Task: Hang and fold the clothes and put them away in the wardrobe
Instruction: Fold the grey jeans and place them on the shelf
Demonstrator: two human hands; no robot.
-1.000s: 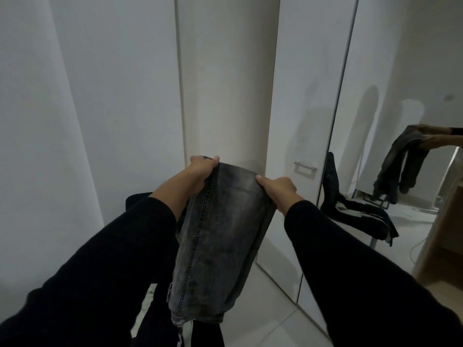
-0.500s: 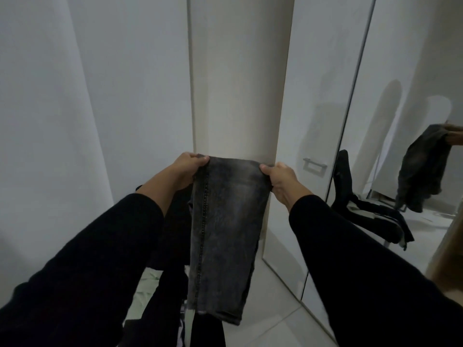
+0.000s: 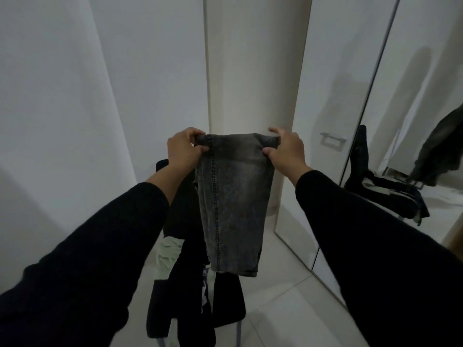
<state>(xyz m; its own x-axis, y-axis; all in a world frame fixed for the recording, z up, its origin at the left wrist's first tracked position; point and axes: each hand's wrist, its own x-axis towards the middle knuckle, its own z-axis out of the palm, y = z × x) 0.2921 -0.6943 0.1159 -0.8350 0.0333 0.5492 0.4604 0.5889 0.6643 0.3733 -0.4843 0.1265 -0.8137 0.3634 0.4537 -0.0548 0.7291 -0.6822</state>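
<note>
A pair of grey washed jeans (image 3: 234, 201), folded lengthwise, hangs straight down in front of me. My left hand (image 3: 185, 149) grips the top left corner of the fold. My right hand (image 3: 285, 150) pinches the top right corner between thumb and fingers, with the index finger raised. Below the jeans, a chair (image 3: 228, 306) holds a heap of dark and pale green clothes (image 3: 170, 256). The white wardrobe door (image 3: 330, 71) with a metal handle (image 3: 332, 141) stands to the right.
A mirror panel (image 3: 423, 101) at the right reflects the chair and the hanging jeans. A rounded white column (image 3: 253, 71) rises straight ahead, with white walls to the left. Pale floor tiles (image 3: 280, 304) lie below.
Both hands have lifted the jeans higher and pulled the top edge taut. The garment now hangs flatter and straighter.
</note>
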